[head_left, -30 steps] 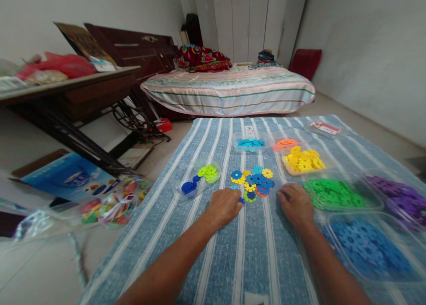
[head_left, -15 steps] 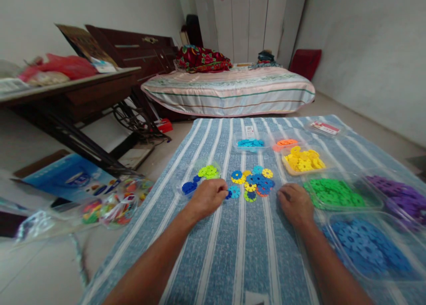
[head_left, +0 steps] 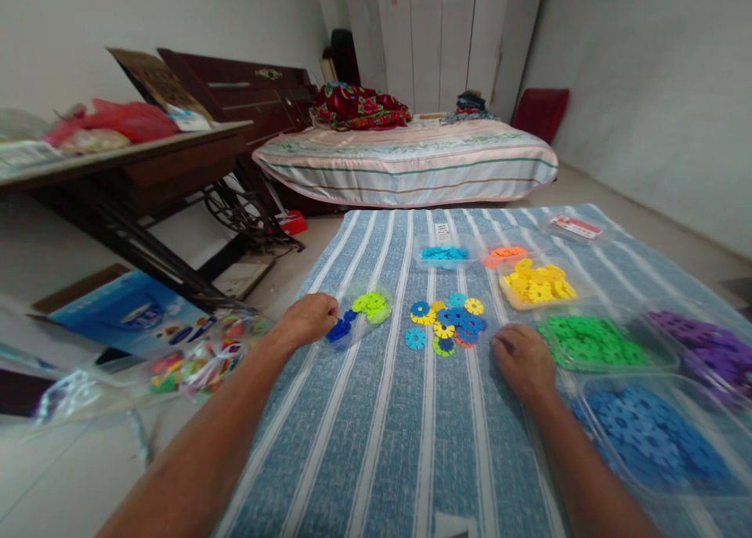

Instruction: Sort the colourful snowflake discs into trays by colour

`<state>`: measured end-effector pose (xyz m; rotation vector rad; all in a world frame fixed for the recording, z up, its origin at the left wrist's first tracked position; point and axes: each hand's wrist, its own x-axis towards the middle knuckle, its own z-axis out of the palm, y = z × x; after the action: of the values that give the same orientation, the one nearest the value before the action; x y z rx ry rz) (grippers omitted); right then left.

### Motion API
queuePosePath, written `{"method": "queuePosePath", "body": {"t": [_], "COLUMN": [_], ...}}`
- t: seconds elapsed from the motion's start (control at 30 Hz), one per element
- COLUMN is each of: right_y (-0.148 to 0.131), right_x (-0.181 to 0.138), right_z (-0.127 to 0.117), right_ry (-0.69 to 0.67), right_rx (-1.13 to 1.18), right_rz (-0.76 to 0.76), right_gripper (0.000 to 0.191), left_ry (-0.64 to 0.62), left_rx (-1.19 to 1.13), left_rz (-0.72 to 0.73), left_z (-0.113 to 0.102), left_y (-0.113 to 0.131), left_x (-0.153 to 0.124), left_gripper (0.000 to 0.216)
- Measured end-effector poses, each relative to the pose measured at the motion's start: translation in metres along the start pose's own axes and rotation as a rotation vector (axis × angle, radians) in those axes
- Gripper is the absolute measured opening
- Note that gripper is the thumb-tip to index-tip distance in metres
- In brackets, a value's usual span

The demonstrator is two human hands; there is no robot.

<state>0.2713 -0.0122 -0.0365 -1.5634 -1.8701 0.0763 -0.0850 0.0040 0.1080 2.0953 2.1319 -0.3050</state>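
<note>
My left hand is closed at the left side of a shallow clear tray that holds dark blue notched discs and lime green notched discs. Its fingertips are curled in by the dark blue ones; whether a disc is inside them is hidden. A loose pile of mixed notched discs, in blue, yellow, light blue and orange, lies on the cloth between my hands. Just right of that pile, my right hand rests on the cloth with its fingers curled, and nothing shows in it.
Clear boxes of light blue, orange, yellow, green, purple and larger blue discs line the back and right of the striped cloth. A bed stands beyond; a sewing table is left.
My left hand has moved left, from the mixed pile to the clear tray. The dark blue disc at its fingertips no longer shows beside the pile. My right hand stays put.
</note>
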Motion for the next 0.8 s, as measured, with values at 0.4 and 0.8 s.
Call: {"method": "queuePosePath", "body": {"t": [0.4,0.8], "right_y": [0.001,-0.001], "right_x": [0.000,0.000], "right_z": [0.000,-0.001], "right_ry": [0.005,0.013], "right_rx": [-0.003,-0.009], "right_rz": [-0.003,-0.006], "right_gripper": [0.021,0.022], "left_ry": [0.189,0.071], "left_rx": [-0.130,-0.162], "left_rz": [0.122,0.160], "left_z": [0.002,0.055], "left_y": [0.058,0.170], "left_x": [-0.018,-0.015], "left_gripper": [0.022,0.034]}}
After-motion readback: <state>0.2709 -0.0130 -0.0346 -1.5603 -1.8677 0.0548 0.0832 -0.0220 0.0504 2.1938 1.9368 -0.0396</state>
